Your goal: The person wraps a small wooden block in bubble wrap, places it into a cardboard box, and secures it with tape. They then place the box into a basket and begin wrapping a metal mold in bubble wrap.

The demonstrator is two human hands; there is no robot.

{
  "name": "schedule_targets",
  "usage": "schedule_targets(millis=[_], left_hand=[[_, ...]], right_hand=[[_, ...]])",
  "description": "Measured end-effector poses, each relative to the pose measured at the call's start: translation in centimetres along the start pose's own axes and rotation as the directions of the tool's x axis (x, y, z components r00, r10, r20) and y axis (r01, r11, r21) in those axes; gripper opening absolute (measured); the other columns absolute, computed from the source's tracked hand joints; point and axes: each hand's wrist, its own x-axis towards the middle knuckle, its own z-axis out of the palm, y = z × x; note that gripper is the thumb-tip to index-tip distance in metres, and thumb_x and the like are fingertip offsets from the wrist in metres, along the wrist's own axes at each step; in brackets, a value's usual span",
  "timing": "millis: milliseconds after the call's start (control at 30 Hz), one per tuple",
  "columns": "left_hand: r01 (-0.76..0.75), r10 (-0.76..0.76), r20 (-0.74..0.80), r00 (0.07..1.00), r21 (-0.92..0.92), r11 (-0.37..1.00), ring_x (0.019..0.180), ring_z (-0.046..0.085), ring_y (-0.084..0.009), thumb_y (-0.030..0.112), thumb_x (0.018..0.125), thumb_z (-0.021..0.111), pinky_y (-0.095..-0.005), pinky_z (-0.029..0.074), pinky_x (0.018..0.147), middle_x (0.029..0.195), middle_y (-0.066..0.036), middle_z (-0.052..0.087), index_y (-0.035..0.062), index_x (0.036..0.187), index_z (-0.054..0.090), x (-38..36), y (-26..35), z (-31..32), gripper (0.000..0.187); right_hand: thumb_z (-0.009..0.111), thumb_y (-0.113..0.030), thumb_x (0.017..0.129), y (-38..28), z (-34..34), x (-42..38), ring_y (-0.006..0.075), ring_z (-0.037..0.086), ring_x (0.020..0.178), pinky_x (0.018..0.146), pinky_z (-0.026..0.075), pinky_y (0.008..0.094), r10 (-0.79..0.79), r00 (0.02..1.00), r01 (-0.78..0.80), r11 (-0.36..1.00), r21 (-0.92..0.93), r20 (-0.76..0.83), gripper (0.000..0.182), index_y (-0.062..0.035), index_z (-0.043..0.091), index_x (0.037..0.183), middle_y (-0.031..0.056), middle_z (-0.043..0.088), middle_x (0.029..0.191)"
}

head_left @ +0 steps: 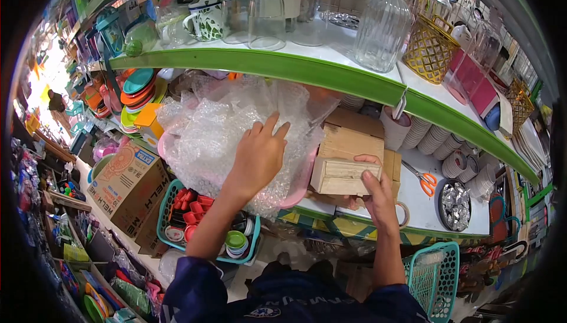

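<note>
My left hand (260, 154) reaches over a heap of clear bubble wrap (207, 125), fingers spread and fingertips right at the plastic. The wrap piles up over a pink basin (304, 187) whose rim shows at the right side. In my right hand (381, 196) is a small pale wooden box (342, 176), thumb on its near face and fingers around its edge. Behind the wooden box sits a brown cardboard box (354, 140) on the white shelf. A roll of tape (404, 215) lies near my right wrist.
Orange-handled scissors (428, 186) and a dark bowl of silvery pieces (455, 205) lie to the right, near stacked cups (419, 131). A green-edged shelf (236, 60) with glassware hangs above. Below stand a teal basket (162, 219), a carton (127, 175) and another green basket (434, 276).
</note>
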Motion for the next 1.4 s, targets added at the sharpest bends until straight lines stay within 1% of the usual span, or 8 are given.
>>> schedule_targets(millis=[133, 200, 333, 400, 700, 967, 1167, 1400], left_hand=[[0.067, -0.076, 0.167, 0.983, 0.062, 0.996, 0.100, 0.064, -0.0364, 0.013, 0.088, 0.067, -0.0458, 0.053, 0.087, 0.117, -0.017, 0.066, 0.0016, 0.119, 0.066, 2.2, -2.5, 3.8, 0.034], [0.090, -0.141, 0.428, 0.893, 0.136, 0.987, 0.095, 0.064, -0.0361, 0.015, 0.085, 0.068, -0.0458, 0.054, 0.081, 0.111, -0.014, 0.068, 0.0036, 0.111, 0.069, 3.1, -3.3, 4.0, 0.028], [-0.013, 0.002, 0.192, 0.981, 0.056, 0.998, 0.093, 0.062, -0.0316, 0.014, 0.082, 0.070, -0.0437, 0.051, 0.083, 0.101, -0.010, 0.068, 0.0077, 0.099, 0.072, 2.3, -2.2, 1.7, 0.018], [-0.249, 0.247, 0.049, 0.968, 0.040, 0.968, 0.094, 0.058, -0.0249, 0.013, 0.081, 0.069, -0.0426, 0.046, 0.089, 0.093, -0.006, 0.065, 0.0133, 0.094, 0.075, 1.8, -1.3, 0.5, 0.015], [-0.577, 0.575, 0.069, 0.815, 0.029, 0.816, 0.092, 0.054, -0.0202, 0.014, 0.085, 0.062, -0.0435, 0.042, 0.097, 0.088, 0.000, 0.058, 0.0249, 0.116, 0.073, 0.1, 0.2, 1.4, 0.035], [-0.461, 0.457, 0.071, 0.887, 0.059, 0.886, 0.092, 0.054, -0.0207, 0.017, 0.082, 0.068, -0.0459, 0.041, 0.100, 0.092, -0.002, 0.057, 0.0192, 0.116, 0.068, -0.4, -1.1, 2.7, 0.034], [-0.292, 0.287, 0.061, 0.956, 0.106, 0.950, 0.101, 0.054, -0.0248, 0.018, 0.076, 0.073, -0.0492, 0.038, 0.101, 0.095, -0.005, 0.057, 0.0123, 0.110, 0.064, -0.2, -2.5, 2.2, 0.036], [-0.217, 0.222, -0.038, 0.974, 0.112, 0.970, 0.102, 0.054, -0.0269, 0.025, 0.078, 0.076, -0.0458, 0.041, 0.094, 0.098, -0.008, 0.058, 0.0101, 0.102, 0.065, 0.2, -2.8, 2.2, 0.030]], right_hand=[[0.054, -0.031, 0.102, 0.7, 0.3, 1.6, 0.0182, 0.067, 0.069, 0.051, 0.051, 0.0280, 0.030, 0.999, -0.030, 1.000, -0.009, -0.039, 0.041, -0.0059, 0.045, 0.134, 0.0130, 0.068, 0.095], [0.054, -0.031, 0.102, 0.9, 0.3, 2.1, 0.0169, 0.067, 0.073, 0.051, 0.051, 0.0279, 0.029, 0.999, -0.030, 0.999, -0.019, -0.037, 0.040, -0.0067, 0.047, 0.134, 0.0112, 0.067, 0.097], [0.056, -0.028, 0.103, 0.1, 0.9, 2.8, 0.0083, 0.058, 0.086, 0.069, 0.049, 0.0233, -0.019, 0.987, 0.010, 0.998, -0.063, -0.157, 0.032, -0.0089, 0.054, 0.128, 0.0018, 0.062, 0.097], [0.056, -0.028, 0.102, 0.6, 0.4, 3.4, 0.0072, 0.056, 0.089, 0.075, 0.047, 0.0225, -0.112, 0.979, 0.099, 0.992, -0.083, -0.169, 0.031, -0.0089, 0.056, 0.127, 0.0003, 0.061, 0.097], [0.056, -0.028, 0.102, -0.8, 1.3, 4.0, 0.0054, 0.050, 0.088, 0.080, 0.041, 0.0211, -0.219, 0.949, 0.212, 0.976, -0.055, -0.227, 0.031, -0.0072, 0.059, 0.124, -0.0021, 0.057, 0.095], [0.057, -0.029, 0.102, 1.0, -2.2, 3.2, 0.0085, 0.056, 0.092, 0.078, 0.048, 0.0256, -0.097, 0.942, 0.070, 0.993, -0.093, -0.320, 0.032, -0.0062, 0.059, 0.124, 0.0018, 0.061, 0.105], [0.054, -0.026, 0.101, -0.6, -4.2, 0.5, 0.0183, 0.062, 0.112, 0.097, 0.050, 0.0327, -0.173, 0.898, 0.247, 0.959, 0.138, -0.405, 0.034, -0.0035, 0.056, 0.127, 0.0097, 0.063, 0.118], [0.057, -0.028, 0.101, -1.5, -8.9, -3.5, 0.0192, 0.064, 0.115, 0.101, 0.050, 0.0341, -0.246, 0.855, 0.348, 0.925, 0.154, -0.457, 0.040, -0.0027, 0.056, 0.131, 0.0088, 0.065, 0.127]])
